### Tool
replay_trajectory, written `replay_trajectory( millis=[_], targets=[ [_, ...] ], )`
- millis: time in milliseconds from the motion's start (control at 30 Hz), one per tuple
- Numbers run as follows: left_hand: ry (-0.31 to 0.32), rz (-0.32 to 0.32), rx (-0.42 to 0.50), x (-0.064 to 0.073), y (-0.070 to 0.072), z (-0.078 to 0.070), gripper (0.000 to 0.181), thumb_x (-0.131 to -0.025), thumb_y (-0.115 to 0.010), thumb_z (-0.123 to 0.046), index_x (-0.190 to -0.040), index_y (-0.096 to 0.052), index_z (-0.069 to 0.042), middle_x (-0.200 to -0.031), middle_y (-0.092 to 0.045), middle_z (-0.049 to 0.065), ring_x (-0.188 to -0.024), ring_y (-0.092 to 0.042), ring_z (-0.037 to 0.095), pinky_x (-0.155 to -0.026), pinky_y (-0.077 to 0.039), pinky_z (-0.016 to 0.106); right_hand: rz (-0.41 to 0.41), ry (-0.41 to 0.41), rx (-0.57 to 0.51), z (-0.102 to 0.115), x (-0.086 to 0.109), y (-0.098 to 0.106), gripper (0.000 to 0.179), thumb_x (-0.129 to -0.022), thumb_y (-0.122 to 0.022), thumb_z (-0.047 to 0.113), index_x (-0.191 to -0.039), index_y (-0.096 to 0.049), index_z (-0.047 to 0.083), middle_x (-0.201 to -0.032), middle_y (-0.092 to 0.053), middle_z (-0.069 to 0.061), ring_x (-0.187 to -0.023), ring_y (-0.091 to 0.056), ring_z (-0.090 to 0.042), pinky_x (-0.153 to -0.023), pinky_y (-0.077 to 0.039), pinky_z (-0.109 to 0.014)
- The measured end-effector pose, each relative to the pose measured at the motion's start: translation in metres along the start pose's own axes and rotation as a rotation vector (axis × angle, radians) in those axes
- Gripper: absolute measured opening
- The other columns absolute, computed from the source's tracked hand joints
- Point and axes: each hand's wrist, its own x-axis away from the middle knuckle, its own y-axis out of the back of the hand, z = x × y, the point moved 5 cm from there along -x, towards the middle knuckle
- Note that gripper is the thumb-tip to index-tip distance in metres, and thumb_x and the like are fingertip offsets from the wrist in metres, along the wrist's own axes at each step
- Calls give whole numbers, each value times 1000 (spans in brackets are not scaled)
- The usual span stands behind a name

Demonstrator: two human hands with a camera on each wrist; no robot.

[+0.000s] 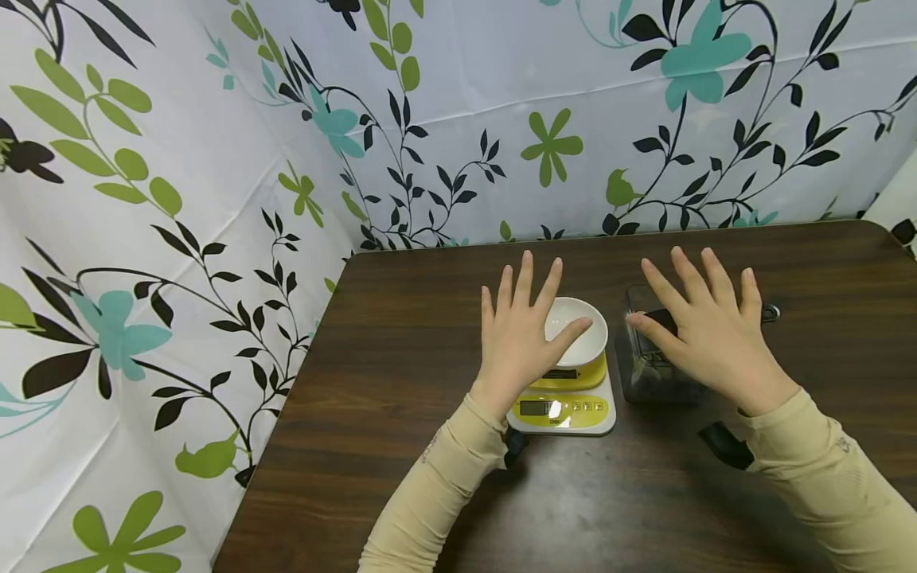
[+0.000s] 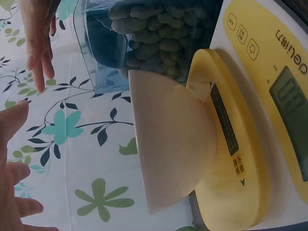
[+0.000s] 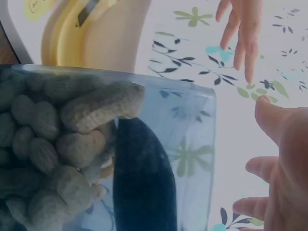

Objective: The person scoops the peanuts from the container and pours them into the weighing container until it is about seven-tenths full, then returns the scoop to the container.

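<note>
In the head view my left hand [image 1: 519, 338] hovers over the left side of a small white bowl [image 1: 576, 318], fingers spread and holding nothing. The bowl stands on the yellow platform of a white digital kitchen scale [image 1: 562, 410]. My right hand [image 1: 709, 334], likewise spread and holding nothing, hangs above a clear plastic container [image 1: 648, 382]. Unshelled peanuts [image 3: 77, 144] fill part of this box, as the right wrist view shows. Beside them in it is a smooth black piece [image 3: 144, 178], its full shape hidden; a dark handle end with a hole [image 1: 770, 313] shows past my right hand.
Scale and container stand side by side on a dark brown wooden table [image 1: 401, 358]. A white curtain [image 1: 458, 103] printed with leaves and flowers hangs behind the table and along its left side. Dark wrist straps [image 1: 725, 446] show at the sleeves.
</note>
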Motion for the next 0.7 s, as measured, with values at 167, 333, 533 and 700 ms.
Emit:
replay_trajectory(
  millis=[167, 333, 533, 700],
  targets=[
    [-51, -201, 0, 0, 8, -8, 77, -86, -49, -64, -148, -26, -27, -152, -32, 8, -134, -42, 27, -109, -33, 51, -119, 2, -71, -4, 1, 12, 68, -92, -47, 54, -147, -31, 18, -145, -34, -22, -142, -13, -40, -110, 1, -64],
    [-117, -400, 64, 1, 13, -17, 65, -86, -58, -54, -137, -47, -15, -137, -51, 10, -117, -58, 23, -100, -45, 41, -295, 34, -149, -10, 4, 24, 57, -89, -58, 45, -134, -51, 10, -131, -50, -24, -130, -33, -42, -102, -20, -66],
    [-141, -525, 166, 5, 14, -27, 50, -88, -61, -42, -126, -57, -10, -123, -62, 6, -107, -63, 18, -86, -53, 29, -565, 153, -264, -24, 13, 36, 55, -81, -69, 43, -119, -63, 4, -110, -61, -25, -106, -48, -42, -90, -34, -57],
    [-137, -522, 243, 9, 6, -36, 45, -88, -62, -38, -122, -59, -9, -119, -63, 6, -106, -63, 17, -84, -53, 27, -604, 171, -347, -44, 17, 32, 57, -84, -63, 50, -117, -64, 3, -105, -62, -24, -104, -47, -39, -96, -32, -43]
  ],
)
